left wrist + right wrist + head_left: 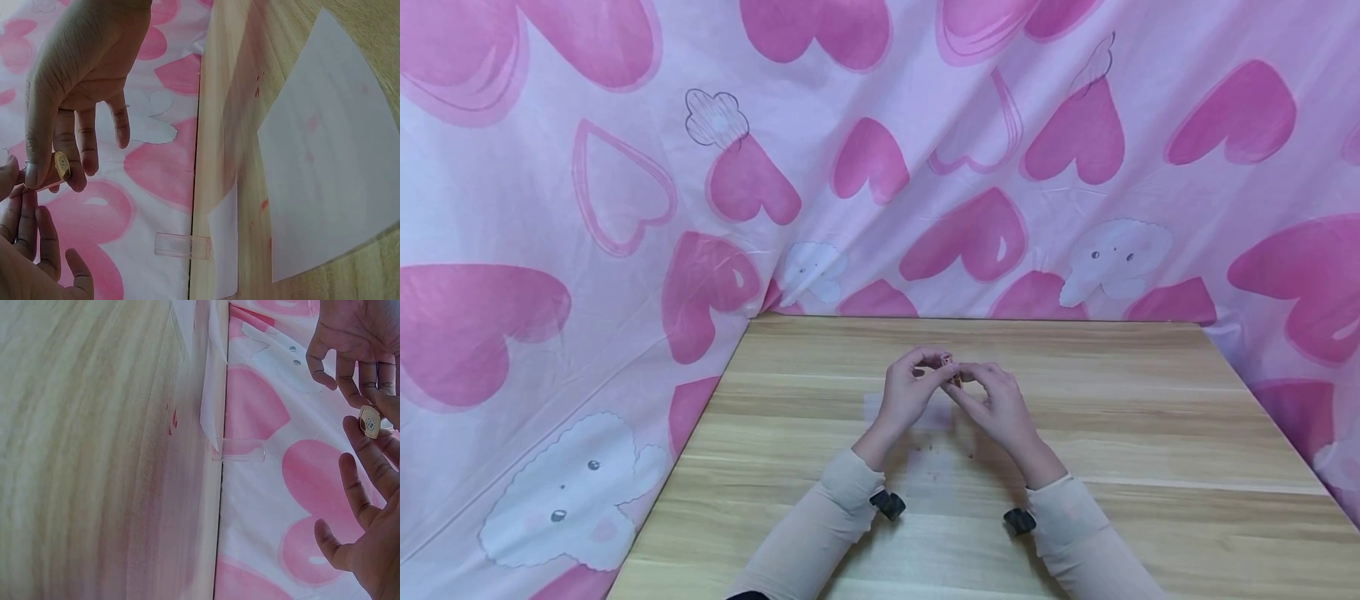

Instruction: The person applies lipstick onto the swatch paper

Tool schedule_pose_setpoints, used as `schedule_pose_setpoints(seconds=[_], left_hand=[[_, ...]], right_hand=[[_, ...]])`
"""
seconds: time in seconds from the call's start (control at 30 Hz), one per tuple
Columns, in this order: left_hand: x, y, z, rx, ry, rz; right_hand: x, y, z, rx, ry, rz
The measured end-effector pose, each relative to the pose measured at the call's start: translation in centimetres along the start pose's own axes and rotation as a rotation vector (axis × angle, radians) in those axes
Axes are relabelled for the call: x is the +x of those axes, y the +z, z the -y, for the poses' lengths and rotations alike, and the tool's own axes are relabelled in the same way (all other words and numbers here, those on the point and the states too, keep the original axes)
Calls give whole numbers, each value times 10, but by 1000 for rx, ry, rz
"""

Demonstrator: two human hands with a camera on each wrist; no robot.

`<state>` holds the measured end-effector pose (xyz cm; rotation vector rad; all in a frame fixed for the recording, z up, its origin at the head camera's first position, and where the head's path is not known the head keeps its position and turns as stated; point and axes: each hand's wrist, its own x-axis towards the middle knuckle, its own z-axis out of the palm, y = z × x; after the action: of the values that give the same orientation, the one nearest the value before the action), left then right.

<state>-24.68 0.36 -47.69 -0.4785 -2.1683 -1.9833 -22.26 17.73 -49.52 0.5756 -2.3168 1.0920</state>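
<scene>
A pink and white cloth (966, 233), printed with hearts and pale fluffy faces, hangs behind and along both sides of your wooden table (1150, 433). Your two hands meet above the middle of the tabletop, held up off the wood. Between them is a small gold-ended piece (370, 422), its end face bearing a fine pattern. Your left hand (908, 387) pinches it with thumb and finger; your right hand (1000, 400) pinches it from the other side. Your remaining fingers are loosely spread, as both wrist views show.

Below your hands lie two white sheets: the large sheet (331, 150) nearer you, the other sheet (226, 250) farther off. Small red bits (257, 86) are scattered on the wood near the sheets, though you cannot tell what they are. A clear tube (182, 245) stands upright on the table, just beyond the farther sheet; whether those two touch is hard to tell. You wear light sleeves (820, 525), a dark band (887, 504) at your left wrist and a black block (1019, 522) at your right.
</scene>
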Motion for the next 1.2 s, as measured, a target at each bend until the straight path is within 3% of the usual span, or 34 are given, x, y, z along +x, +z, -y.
schedule_pose_setpoints(seconds=[0.67, 1.2], left_hand=[[0, -1, 2, 11, 17, 31], [-3, 6, 3, 24, 21, -46]], right_hand=[[0, -1, 1, 49, 14, 12], [0, 4, 7, -28, 1, -70]])
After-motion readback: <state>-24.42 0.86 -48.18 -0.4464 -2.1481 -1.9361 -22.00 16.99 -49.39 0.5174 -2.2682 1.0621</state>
